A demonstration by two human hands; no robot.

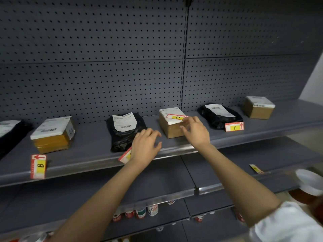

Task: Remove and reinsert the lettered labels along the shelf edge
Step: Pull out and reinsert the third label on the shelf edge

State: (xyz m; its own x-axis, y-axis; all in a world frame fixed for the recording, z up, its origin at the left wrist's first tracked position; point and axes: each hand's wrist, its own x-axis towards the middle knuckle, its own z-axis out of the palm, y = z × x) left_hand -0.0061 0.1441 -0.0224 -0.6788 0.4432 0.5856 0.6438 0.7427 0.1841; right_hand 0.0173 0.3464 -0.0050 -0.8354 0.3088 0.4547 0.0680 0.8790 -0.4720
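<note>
Red-and-white labels with yellow lettered patches lie along a grey shelf [90, 140]. The D label [176, 117] rests on top of a brown box [172, 127], and my right hand [194, 131] touches its right end with thumb and fingertips. My left hand [146, 145] hovers with spread fingers over another label [125, 156] that leans at the shelf's front edge, partly hidden under the hand. The B label [38, 166] hangs at the shelf edge on the left. The F label [234, 126] stands against a black bag [219, 116] on the right.
Other parcels sit on the shelf: a yellow taped box [53, 135], a black bag [125, 131], a brown box [258, 107] at far right. One more label [256, 168] lies on the lower shelf. Bottles [139, 213] stand below. A perforated back panel [104, 58] rises behind.
</note>
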